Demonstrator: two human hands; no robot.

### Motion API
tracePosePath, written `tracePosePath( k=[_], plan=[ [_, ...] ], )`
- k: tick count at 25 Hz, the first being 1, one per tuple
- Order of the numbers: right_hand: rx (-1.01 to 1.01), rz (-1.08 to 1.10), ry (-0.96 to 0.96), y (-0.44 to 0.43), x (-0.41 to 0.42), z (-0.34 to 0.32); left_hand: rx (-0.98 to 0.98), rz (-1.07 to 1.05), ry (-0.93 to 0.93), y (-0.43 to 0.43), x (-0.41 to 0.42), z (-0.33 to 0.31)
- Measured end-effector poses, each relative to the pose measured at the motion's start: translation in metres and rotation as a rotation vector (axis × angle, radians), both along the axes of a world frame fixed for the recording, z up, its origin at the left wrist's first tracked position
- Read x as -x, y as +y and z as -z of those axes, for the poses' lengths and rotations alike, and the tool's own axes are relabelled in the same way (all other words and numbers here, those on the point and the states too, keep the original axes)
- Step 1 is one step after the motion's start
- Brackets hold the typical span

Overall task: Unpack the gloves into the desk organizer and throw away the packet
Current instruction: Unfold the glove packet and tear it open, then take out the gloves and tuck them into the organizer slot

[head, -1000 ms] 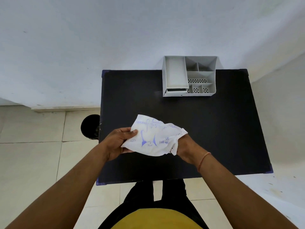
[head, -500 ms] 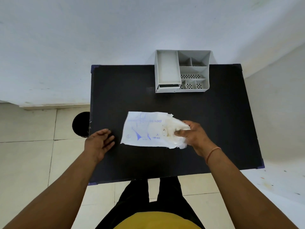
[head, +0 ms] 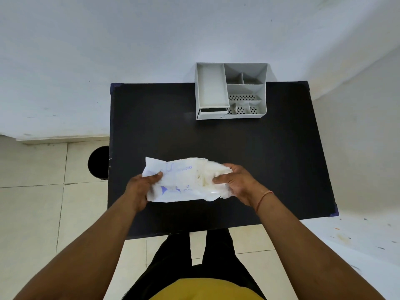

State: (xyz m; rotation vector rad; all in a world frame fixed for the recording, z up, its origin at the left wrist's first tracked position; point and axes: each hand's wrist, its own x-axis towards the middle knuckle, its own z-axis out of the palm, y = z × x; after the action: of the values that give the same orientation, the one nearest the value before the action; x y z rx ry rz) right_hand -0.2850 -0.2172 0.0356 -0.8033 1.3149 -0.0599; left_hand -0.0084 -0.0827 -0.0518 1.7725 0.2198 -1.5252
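Packet, left hand, right hand gripping

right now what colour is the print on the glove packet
Blue-purple print on a white glove packet, seen in the head view.

I see a black table with blue corner caps. Directly on it stands only a grey desk organizer, at the far edge, well beyond my right hand. Left of my left hand, a round black bin stands on the tiled floor just beside the table.
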Motion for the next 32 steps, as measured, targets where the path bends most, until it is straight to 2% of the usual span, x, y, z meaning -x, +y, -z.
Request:
tracePosePath(
  k=[2, 4, 7, 10, 11, 12, 13, 14, 16, 17, 20, 21, 23, 26, 29, 30, 32],
  plan=[
    [0.093, 0.048, 0.091, -0.004, 0.007, 0.000, -0.036, -0.075, -0.164, 0.009, -0.016, 0.008],
    [0.100, 0.197, 0.080, -0.009, 0.016, 0.000, -0.074, -0.099, -0.250, 0.019, -0.029, 0.015],
    [0.069, 0.305, 0.000, -0.009, 0.017, -0.004, -0.126, 0.056, -0.361, 0.028, -0.030, 0.004],
    [-0.013, 0.405, -0.128, -0.007, 0.008, -0.011, -0.268, 0.368, -0.826, 0.022, -0.018, -0.020],
    [-0.045, 0.435, -0.177, -0.005, 0.004, -0.016, -0.232, 0.394, -0.995, 0.017, -0.011, -0.033],
    [-0.076, 0.453, -0.230, -0.002, 0.001, -0.023, -0.116, 0.398, -1.055, 0.010, -0.004, -0.046],
    [-0.110, 0.469, -0.293, 0.000, -0.002, -0.029, 0.018, 0.362, -0.941, -0.003, 0.005, -0.060],
    [-0.149, 0.488, -0.359, 0.003, -0.004, -0.035, 0.144, 0.268, -0.642, -0.018, 0.013, -0.071],
    [-0.200, 0.498, -0.448, 0.008, -0.008, -0.045, 0.305, 0.099, 0.100, -0.047, 0.036, -0.097],
    [-0.187, 0.460, -0.425, 0.010, -0.009, -0.047, 0.372, 0.075, 0.320, -0.057, 0.048, -0.109],
    [0.014, 0.280, -0.101, 0.012, -0.016, -0.053, 0.463, 0.003, 0.602, -0.076, 0.072, -0.128],
    [0.085, 0.278, -0.023, 0.012, -0.016, -0.055, 0.464, 0.009, 0.643, -0.078, 0.074, -0.129],
    [0.114, 0.317, -0.035, 0.008, -0.012, -0.063, 0.481, 0.062, 0.598, -0.083, 0.075, -0.131],
    [-0.101, 0.400, -0.334, 0.003, -0.001, -0.078, 0.473, 0.178, 0.342, -0.092, 0.073, -0.130],
    [-0.185, 0.530, -0.545, 0.007, 0.013, -0.082, 0.468, 0.147, 0.255, -0.102, 0.076, -0.135],
    [-0.154, 0.510, -0.535, 0.009, 0.014, -0.080, 0.468, 0.161, 0.242, -0.106, 0.079, -0.140],
    [-0.029, 0.424, -0.360, 0.008, 0.012, -0.075, 0.464, 0.239, 0.248, -0.114, 0.083, -0.143]
  ],
)
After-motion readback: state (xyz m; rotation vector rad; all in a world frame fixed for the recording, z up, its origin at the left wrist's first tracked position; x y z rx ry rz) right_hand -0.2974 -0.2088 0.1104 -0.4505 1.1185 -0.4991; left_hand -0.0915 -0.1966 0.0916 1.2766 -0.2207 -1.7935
